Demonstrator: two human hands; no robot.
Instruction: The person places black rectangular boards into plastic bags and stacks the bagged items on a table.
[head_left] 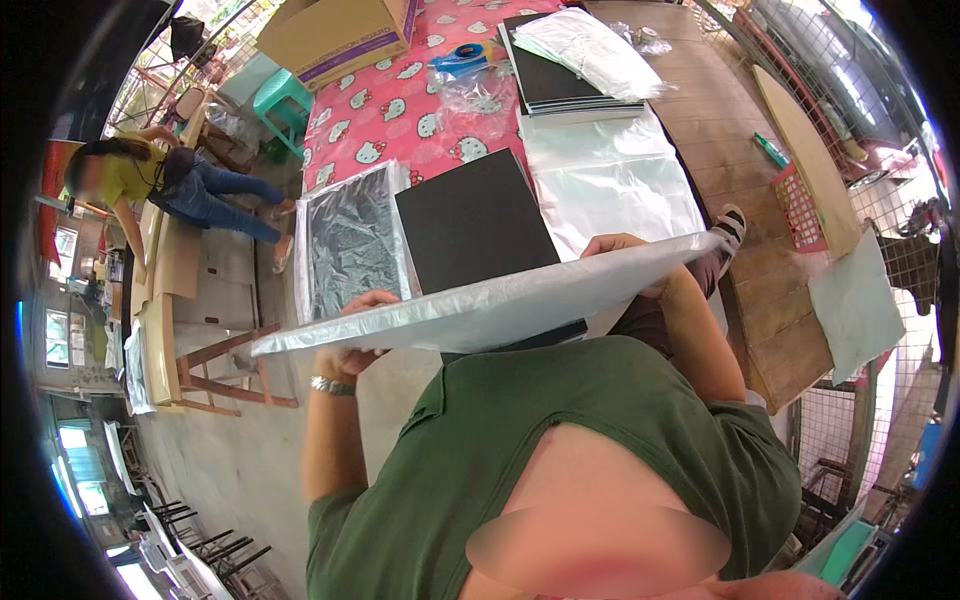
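Between my two hands I hold a wide flat panel wrapped in clear, wrinkled plastic (490,308), tilted so that mostly its long edge shows. My left hand (352,362) is closed round its left part, fingers over the edge. The fingers of my right hand (615,245) grip the far edge toward the right; the panel hides part of that hand. Just beyond the panel lies a stack of black boards (478,225). Left of the stack is a flat pack in clear plastic (352,240), and to its right are white plastic sheets (615,185).
The table has a pink patterned cloth (345,120). On it stand a cardboard box (335,45), a blue tape dispenser (462,58) and more black boards under white plastic bags (590,55). A red basket (800,210) is at right. Another person (170,180) leans over a bench at left.
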